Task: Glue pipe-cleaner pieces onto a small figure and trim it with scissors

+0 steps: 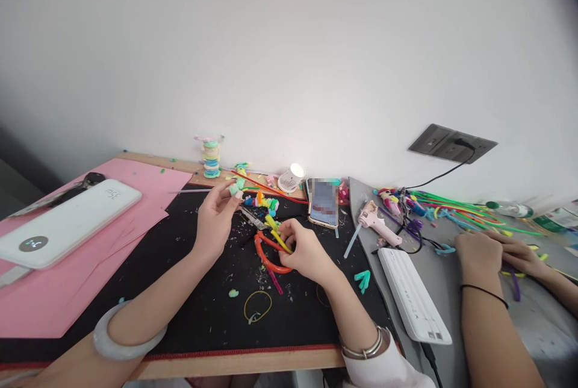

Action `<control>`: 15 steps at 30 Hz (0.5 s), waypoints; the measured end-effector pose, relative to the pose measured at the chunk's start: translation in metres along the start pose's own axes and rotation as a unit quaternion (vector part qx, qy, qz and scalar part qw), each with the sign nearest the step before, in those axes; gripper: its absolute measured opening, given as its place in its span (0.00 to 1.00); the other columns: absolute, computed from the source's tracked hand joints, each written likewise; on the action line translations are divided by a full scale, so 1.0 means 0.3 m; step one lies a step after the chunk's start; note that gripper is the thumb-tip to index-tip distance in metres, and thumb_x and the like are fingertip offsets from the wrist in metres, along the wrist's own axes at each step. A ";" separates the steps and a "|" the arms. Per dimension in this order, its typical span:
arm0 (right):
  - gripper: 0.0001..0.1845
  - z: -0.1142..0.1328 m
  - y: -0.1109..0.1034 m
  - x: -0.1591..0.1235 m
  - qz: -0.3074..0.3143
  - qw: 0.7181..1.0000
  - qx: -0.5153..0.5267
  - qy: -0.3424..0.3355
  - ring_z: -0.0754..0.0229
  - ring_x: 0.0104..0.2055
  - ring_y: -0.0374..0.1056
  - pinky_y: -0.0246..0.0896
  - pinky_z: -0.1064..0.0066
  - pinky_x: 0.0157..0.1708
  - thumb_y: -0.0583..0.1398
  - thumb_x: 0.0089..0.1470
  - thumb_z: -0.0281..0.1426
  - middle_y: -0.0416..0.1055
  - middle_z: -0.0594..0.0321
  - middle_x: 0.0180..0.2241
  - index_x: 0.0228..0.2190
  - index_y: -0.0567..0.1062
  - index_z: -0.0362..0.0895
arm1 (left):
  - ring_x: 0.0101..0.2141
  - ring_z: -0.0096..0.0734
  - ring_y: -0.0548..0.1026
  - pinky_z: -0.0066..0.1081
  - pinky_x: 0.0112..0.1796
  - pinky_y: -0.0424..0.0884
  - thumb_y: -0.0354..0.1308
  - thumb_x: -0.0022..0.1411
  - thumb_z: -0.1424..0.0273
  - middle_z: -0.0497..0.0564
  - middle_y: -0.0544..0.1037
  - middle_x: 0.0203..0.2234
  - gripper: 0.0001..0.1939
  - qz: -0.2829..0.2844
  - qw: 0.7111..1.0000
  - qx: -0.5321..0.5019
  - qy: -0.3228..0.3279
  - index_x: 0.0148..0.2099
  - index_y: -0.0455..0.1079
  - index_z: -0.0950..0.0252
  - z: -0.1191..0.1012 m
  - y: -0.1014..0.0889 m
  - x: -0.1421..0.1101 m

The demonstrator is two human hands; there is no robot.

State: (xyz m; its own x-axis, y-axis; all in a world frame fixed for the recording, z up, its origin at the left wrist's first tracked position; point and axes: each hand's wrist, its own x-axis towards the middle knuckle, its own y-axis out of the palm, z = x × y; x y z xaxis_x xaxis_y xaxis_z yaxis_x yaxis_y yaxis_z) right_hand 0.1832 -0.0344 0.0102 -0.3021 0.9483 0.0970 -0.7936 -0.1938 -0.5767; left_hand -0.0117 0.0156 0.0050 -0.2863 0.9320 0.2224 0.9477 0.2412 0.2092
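Observation:
My left hand is raised over the black mat, its fingertips pinched on a small green fuzzy piece. My right hand rests on the mat, fingers closed on a yellow pipe cleaner beside orange scissors. A little pile of colourful pipe-cleaner bits lies just beyond both hands. A phone stands right of them.
A white power bank lies on pink paper at left. A pink glue gun, a white keyboard and a bundle of pipe cleaners sit on the grey mat at right, where another person's hands work.

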 end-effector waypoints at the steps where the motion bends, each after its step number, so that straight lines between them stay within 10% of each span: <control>1: 0.19 -0.004 -0.008 0.001 -0.001 0.999 0.035 0.010 0.68 0.25 0.58 0.56 0.75 0.26 0.57 0.37 0.21 0.64 0.67 0.29 0.36 0.65 0.44 | 0.35 0.32 0.74 0.32 0.37 0.71 0.61 0.52 0.63 0.52 0.74 0.36 0.22 -0.007 1.000 -0.003 0.007 0.50 0.66 0.62 -0.002 -0.001 0.003; 8: 0.24 -0.006 -0.042 0.020 -0.003 0.951 0.297 0.089 0.68 0.28 0.63 0.61 0.75 0.27 0.65 0.37 0.27 0.68 0.62 0.33 0.41 0.70 0.41 | 0.39 0.34 0.74 0.34 0.41 0.71 0.62 0.51 0.63 0.52 0.75 0.36 0.17 -0.071 0.996 -0.031 0.035 0.42 0.67 0.64 -0.004 -0.014 0.029; 15: 0.26 0.015 -0.041 0.013 0.017 0.891 0.447 0.077 0.72 0.21 0.56 0.52 0.80 0.17 0.68 0.35 0.31 0.68 0.65 0.31 0.40 0.71 0.45 | 0.39 0.38 0.74 0.38 0.44 0.68 0.65 0.46 0.63 0.53 0.77 0.35 0.17 0.010 0.999 0.024 -0.024 0.38 0.71 0.65 0.009 -0.008 0.015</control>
State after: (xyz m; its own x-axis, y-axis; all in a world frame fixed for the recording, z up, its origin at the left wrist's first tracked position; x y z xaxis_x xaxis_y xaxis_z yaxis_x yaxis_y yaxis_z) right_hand 0.1895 -0.0295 0.0214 -0.3132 0.9478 -0.0600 -0.9095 -0.2811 0.3063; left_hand -0.0148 0.0199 0.0028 -0.2611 0.9483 0.1803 0.9592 0.2340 0.1586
